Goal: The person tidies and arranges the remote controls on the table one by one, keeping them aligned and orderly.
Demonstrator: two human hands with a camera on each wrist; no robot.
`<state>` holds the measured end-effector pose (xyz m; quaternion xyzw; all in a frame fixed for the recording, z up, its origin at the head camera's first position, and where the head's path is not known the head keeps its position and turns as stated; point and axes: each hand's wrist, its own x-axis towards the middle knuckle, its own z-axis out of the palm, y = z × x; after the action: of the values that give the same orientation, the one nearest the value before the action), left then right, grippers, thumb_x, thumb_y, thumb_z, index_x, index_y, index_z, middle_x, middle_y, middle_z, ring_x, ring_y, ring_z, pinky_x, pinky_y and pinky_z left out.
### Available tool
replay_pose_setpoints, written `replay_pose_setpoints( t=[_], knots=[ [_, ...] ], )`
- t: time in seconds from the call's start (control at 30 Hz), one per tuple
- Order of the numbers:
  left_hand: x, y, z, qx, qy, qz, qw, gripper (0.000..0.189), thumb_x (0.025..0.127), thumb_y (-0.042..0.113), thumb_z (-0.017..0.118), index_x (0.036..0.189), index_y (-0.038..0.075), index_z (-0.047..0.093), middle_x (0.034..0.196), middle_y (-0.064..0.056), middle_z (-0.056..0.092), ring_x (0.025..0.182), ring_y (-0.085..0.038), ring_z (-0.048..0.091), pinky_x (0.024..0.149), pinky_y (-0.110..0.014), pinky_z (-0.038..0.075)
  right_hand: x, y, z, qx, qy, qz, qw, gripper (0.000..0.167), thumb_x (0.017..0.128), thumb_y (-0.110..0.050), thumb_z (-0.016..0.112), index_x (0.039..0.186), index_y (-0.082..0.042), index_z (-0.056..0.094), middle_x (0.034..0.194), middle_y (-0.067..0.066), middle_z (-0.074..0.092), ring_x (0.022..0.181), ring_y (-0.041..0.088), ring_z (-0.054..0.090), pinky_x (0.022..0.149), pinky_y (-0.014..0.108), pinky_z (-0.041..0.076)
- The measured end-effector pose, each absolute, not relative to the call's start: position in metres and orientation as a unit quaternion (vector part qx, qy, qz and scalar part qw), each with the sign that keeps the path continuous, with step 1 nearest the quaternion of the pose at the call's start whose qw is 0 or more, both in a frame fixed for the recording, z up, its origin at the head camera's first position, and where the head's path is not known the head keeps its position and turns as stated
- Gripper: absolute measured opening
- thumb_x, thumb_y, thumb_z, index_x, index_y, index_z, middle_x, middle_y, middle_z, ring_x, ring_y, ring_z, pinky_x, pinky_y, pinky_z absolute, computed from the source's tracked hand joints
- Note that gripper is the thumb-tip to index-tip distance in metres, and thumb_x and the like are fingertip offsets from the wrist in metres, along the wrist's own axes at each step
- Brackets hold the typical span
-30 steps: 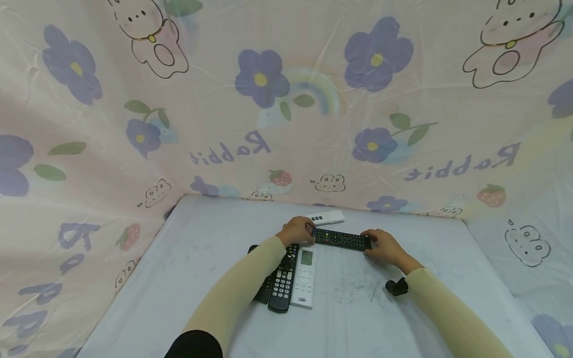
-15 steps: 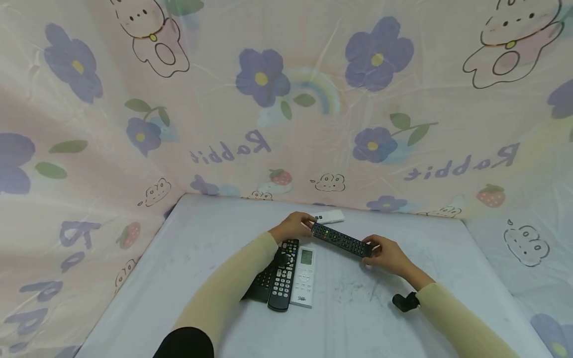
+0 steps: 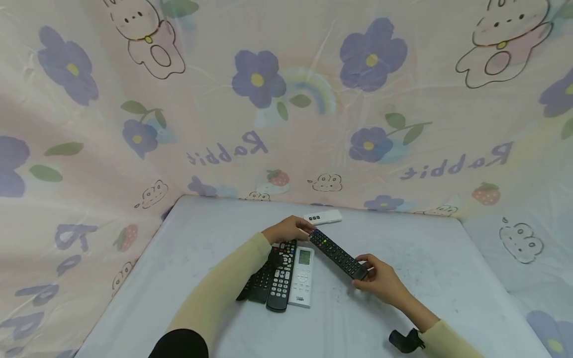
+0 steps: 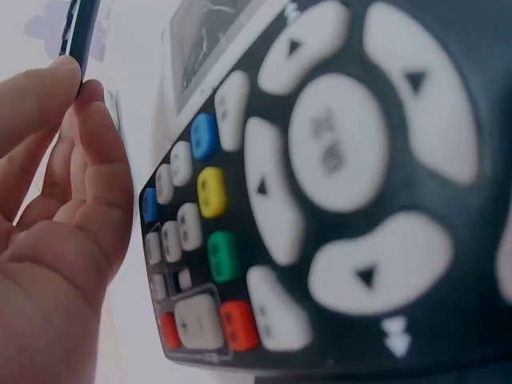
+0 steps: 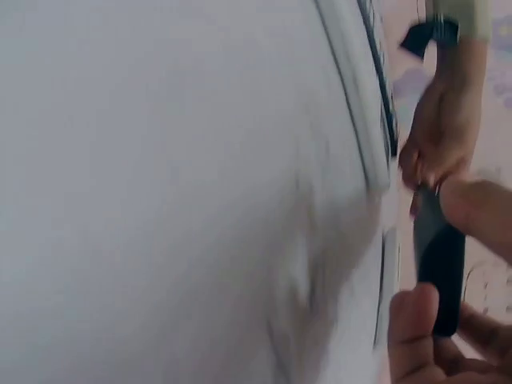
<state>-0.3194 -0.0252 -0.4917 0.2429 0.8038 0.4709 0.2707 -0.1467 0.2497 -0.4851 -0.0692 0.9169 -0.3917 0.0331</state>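
Observation:
A black remote control [image 3: 337,253] slants between my hands, its many-buttoned face up. My left hand [image 3: 288,229] pinches its far end; in the left wrist view thumb and finger close on that dark edge. The near end is gripped by my right hand [image 3: 380,283], thumb on one side and fingers on the other. Below the left hand, a black remote with pale number keys [image 3: 281,283] lies beside a white remote with a small screen [image 3: 302,278]. Other black remotes [image 3: 259,286] to its left are partly hidden under my left forearm.
Another white remote [image 3: 324,217] lies near the back of the white table [image 3: 215,219]. Patterned curtains [image 3: 313,149] rise behind the table and along its sides. Each wrist carries a black camera mount, the right one [image 3: 406,341] low over the table.
The held remote has turned from nearly level to a steeper slant. My right hand has come nearer and lower with its end; the left has shifted slightly left.

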Motion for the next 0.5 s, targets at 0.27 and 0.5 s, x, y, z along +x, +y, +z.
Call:
replay_pose_setpoints(
  t=[0.27, 0.5],
  knots=[
    [-0.316, -0.018, -0.49, 0.232, 0.803, 0.471, 0.282, 0.03, 0.088, 0.005, 0.067, 0.117, 0.011, 0.068, 0.116, -0.005, 0.068, 0.106, -0.016, 0.064, 0.089, -0.029, 0.053, -0.123, 0.215, -0.487, -0.017, 0.911, -0.411, 0.043, 0.074, 0.068, -0.017, 0.087, 0.132, -0.006, 0.05, 0.098, 0.009, 0.066, 0.072, 0.009, 0.061, 0.059, 0.021, 0.049],
    [-0.311, -0.011, -0.49, 0.219, 0.813, 0.468, 0.269, 0.022, 0.087, 0.007, 0.068, 0.109, 0.01, 0.072, 0.106, -0.003, 0.07, 0.094, -0.013, 0.065, 0.083, -0.027, 0.054, -0.111, 0.195, -0.491, -0.019, 0.891, -0.45, 0.063, 0.08, 0.067, -0.007, 0.085, 0.134, -0.003, 0.043, 0.095, 0.011, 0.065, 0.075, 0.013, 0.064, 0.06, 0.021, 0.052]
  ],
)
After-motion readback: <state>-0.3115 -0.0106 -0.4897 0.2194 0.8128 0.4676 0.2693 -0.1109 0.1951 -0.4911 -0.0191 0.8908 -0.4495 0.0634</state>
